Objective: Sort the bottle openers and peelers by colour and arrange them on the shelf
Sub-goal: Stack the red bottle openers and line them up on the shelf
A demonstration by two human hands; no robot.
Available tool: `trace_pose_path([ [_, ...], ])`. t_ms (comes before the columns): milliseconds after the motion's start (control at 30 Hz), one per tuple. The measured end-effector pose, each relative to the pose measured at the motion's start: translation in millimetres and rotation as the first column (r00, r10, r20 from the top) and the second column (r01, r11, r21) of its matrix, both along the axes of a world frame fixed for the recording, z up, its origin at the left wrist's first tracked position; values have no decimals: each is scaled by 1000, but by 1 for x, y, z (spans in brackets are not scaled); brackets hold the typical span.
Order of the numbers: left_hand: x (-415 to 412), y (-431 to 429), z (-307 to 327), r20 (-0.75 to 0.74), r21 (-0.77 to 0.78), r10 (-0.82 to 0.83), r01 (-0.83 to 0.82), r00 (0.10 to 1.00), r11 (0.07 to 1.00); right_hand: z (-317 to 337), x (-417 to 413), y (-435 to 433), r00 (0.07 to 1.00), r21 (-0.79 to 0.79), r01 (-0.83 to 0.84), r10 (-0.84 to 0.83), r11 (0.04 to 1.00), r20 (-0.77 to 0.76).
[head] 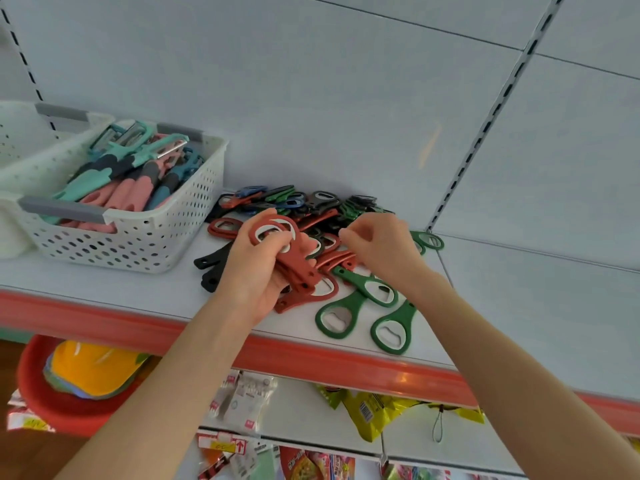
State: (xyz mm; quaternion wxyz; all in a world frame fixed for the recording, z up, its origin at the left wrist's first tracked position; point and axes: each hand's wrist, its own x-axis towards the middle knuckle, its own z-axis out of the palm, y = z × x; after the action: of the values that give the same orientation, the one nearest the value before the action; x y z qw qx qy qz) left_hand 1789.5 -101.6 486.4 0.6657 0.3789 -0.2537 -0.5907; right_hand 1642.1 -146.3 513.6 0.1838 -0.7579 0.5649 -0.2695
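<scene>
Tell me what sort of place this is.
Most likely a shop aisle: shelving on slotted uprights with a red edge strip, packaged goods hanging below, and bottle openers heaped beside a basket of peelers.

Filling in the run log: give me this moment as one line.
left hand: grips red openers | right hand: over mixed pile, grasp unclear | green openers: at shelf front | peelers: in basket
</scene>
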Motion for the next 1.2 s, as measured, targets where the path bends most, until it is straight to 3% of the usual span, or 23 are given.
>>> trace_pose_path([
  [100,7,5,-1,20,11,15,-15,1000,1000,-17,2,-24,932,21,148,-133,989,-339],
  [200,12,9,-3,34,14,9,-10,999,1000,-26,3,-31,922,67,189,-154,980,-355],
  [300,16,12,-5,40,13,7,-7,999,1000,-24,-8,-34,981,162,188,-178,969,-74],
  [400,16,13,-6,28,21,-4,4,1000,1000,-20,-27,-31,940,315,182,-259,932,224],
  [533,13,9,-3,49,42,-50,48,998,998,5,-38,-18,887,342,56,-204,938,413],
  [600,6,7,-1,48,50,-96,94,994,994,18,-26,-6,859,346,-104,-91,932,503],
  [667,-1,6,0,22,45,-132,131,991,990,23,-7,7,867,335,-244,50,910,496],
  [733,-2,8,1,30,38,-111,109,993,993,19,7,12,889,300,-287,137,910,436],
  [800,6,10,0,54,55,-57,55,997,997,9,9,7,943,205,-207,139,957,304],
  [867,19,14,-2,51,53,-23,20,998,998,-1,5,2,989,108,-146,147,983,1],
  [967,34,22,-2,106,42,6,-10,994,999,-17,12,4,861,197,-166,239,966,-448],
  [1067,43,27,-1,133,35,0,-5,991,999,-21,23,8,785,206,-129,227,970,-576],
  [1200,53,33,0,117,32,-17,14,993,999,-18,24,9,767,227,-114,231,967,-598],
])
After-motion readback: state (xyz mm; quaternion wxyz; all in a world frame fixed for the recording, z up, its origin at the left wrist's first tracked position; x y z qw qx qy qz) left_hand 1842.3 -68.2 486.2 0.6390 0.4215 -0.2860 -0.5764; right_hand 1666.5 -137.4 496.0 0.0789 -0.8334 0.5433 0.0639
